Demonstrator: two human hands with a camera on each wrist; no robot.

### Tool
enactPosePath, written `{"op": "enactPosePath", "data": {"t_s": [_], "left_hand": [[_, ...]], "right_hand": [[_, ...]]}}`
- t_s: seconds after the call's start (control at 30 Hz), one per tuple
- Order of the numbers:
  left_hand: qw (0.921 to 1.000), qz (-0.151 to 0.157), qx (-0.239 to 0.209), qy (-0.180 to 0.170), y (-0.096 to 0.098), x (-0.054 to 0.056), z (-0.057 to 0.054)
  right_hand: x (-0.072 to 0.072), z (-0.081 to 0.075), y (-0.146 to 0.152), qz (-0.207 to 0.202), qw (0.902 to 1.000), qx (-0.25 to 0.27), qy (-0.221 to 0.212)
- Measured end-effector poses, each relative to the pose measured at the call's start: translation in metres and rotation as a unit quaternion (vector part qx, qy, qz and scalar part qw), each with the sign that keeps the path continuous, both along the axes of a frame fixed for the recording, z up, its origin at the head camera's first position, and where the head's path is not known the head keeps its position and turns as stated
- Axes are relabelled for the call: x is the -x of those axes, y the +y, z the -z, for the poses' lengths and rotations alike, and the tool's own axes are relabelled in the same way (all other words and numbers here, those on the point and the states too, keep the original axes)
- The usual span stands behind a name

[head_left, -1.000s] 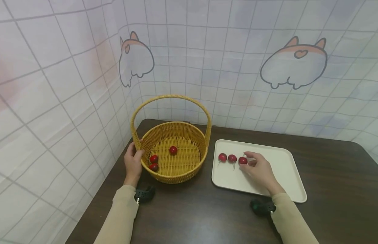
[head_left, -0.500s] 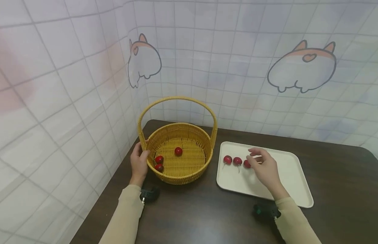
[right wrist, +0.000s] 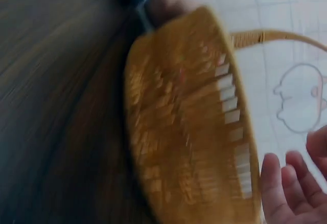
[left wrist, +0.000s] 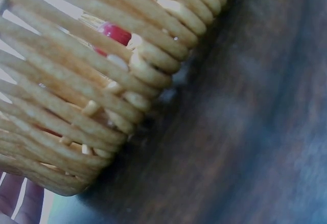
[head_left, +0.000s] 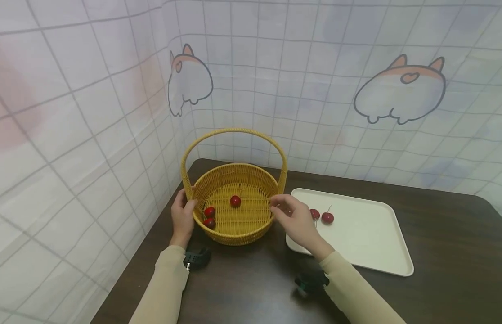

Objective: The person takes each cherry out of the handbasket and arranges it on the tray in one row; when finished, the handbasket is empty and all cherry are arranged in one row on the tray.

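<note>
My left hand (head_left: 183,220) grips the side of a yellow wicker basket (head_left: 235,236) near the foot of its tall handle. Three red cherries lie inside: one cherry (head_left: 235,201) toward the middle, and two, an upper cherry (head_left: 209,212) and a lower cherry (head_left: 209,223), by the left wall. My right hand (head_left: 295,220) is at the basket's right rim, fingers loosely bent, with nothing seen between them. In the right wrist view its fingers (right wrist: 273,188) show beside the rim. Behind that hand, a dark red cherry (head_left: 327,218) and a partly covered cherry (head_left: 314,214) rest on the white tray (head_left: 368,243).
The basket and tray stand side by side on a dark wooden table (head_left: 243,283). A wall cloth (head_left: 315,112) with a grid and cartoon animals hangs behind and to the left. The basket's arched handle (head_left: 235,130) rises over its opening.
My right hand has let go of the rightmost cherry on the tray, lifted and moved left to the basket's rim. The left hand keeps its grip; the view has shifted slightly.
</note>
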State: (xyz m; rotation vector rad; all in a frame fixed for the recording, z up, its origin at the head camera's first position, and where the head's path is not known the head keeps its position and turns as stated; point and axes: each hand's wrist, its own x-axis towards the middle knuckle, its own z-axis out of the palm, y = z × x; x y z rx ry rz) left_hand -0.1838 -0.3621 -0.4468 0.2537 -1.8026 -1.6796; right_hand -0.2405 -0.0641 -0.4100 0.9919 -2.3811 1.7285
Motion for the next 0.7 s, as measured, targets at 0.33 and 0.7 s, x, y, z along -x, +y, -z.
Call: {"op": "enactPosePath", "data": {"t_s": [0.33, 0.7], "left_hand": [[0.9999, -0.004, -0.006, -0.011, -0.010, 0.012, 0.023], [0.9998, -0.012, -0.006, -0.013, -0.011, 0.009, 0.018]], "right_hand": [[0.023, -0.005, -0.057, 0.044, 0.9969, -0.062, -0.022], [0.042, -0.002, -0.097, 0.048, 0.9909, -0.104, -0.071]]}}
